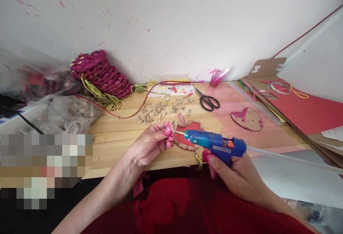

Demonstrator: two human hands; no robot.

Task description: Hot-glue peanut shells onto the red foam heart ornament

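Pinched between the fingertips of my left hand point(158, 137) is a peanut shell point(173, 126). My right hand point(227, 171) grips a blue hot glue gun point(214, 143), its metal nozzle pointing left at the shell; whether the tip touches it I cannot tell. A long clear glue stick point(278, 156) sticks out of the gun's back. Partly hidden behind the gun and my fingers lies a red card piece point(187, 130) with peanut shells along its edge, a purple loop at its top and a yellow-green tassel point(198, 160) below. Loose peanut shells point(158, 110) are scattered beyond my left hand.
Black-handled scissors point(209, 101), a pink-stained heart cutout point(247, 119) and a cup of pink liquid point(216, 78) stand or lie on the wooden table point(115, 146). A red cord point(128, 117) crosses it. Plastic bags point(66, 112) and magenta strung shells point(102, 73) are left, red card point(311, 109) right.
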